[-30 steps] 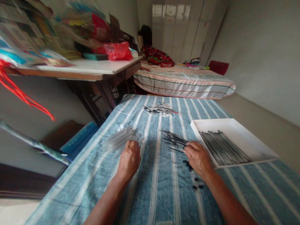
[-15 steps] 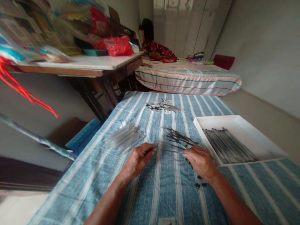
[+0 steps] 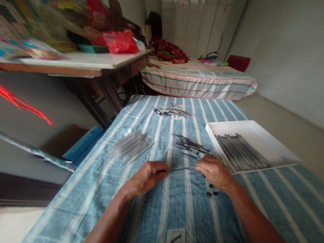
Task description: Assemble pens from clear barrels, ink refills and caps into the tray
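Observation:
My left hand [image 3: 149, 174] pinches one end of a thin dark rod [image 3: 179, 169], held nearly level just above the striped cloth. The other, paler end runs to the closed fingertips of my right hand [image 3: 212, 170]. Just beyond the right hand lies a loose pile of thin black sticks [image 3: 191, 144]. Beyond my left hand, a bundle of clear, whitish tubes [image 3: 131, 145] rests on the cloth. Small black pieces, perhaps caps [image 3: 212, 190], are scattered beside my right wrist. The fingers hide both ends of the rod.
A white open box [image 3: 268, 131] on the right holds a row of dark, grey-tipped tubes [image 3: 240, 152]. Another pile of thin pieces [image 3: 173, 110] lies at the far end of the striped cloth [image 3: 152, 216]. A cluttered side table [image 3: 118, 59] stands left; a bed [image 3: 197, 81] is behind.
Both hands have come slightly nearer to me with the rod between them. The rod now tilts a little, its right end higher. The camera view has shifted slightly.

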`<action>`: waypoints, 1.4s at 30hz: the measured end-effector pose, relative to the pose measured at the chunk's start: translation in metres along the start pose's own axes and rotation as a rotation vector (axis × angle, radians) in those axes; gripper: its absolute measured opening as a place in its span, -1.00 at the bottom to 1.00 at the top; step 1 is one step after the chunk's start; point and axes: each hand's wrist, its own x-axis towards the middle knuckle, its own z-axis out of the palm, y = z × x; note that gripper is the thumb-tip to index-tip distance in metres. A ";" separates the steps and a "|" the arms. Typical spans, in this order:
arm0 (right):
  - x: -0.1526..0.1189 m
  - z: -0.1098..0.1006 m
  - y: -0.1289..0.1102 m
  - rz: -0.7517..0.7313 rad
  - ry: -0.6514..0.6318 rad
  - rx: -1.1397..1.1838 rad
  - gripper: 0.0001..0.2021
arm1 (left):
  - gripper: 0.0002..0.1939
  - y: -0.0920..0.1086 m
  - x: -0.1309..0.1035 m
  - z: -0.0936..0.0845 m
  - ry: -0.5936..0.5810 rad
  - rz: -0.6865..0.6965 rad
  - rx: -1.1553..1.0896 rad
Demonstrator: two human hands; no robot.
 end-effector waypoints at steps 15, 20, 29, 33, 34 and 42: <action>0.004 -0.008 -0.016 0.170 -0.194 0.286 -0.80 | -0.79 0.010 -0.002 0.012 -0.132 -0.116 -0.232; 0.009 0.008 -0.033 0.094 0.010 0.338 -0.84 | -0.81 0.014 0.002 0.027 -0.049 -0.094 -0.387; -0.008 -0.027 0.011 0.443 0.173 0.256 -0.79 | -0.65 0.012 -0.002 0.021 0.191 -0.087 -0.781; -0.009 -0.031 0.015 0.471 -0.036 0.117 -0.82 | -0.71 0.014 -0.001 0.023 0.170 -0.091 -0.811; -0.008 -0.032 0.014 0.489 -0.086 0.089 -0.84 | -0.73 0.015 -0.001 0.023 0.169 -0.096 -0.808; -0.007 -0.038 0.006 0.557 -0.245 0.003 -0.91 | -0.70 0.015 0.001 0.022 0.139 -0.128 -0.755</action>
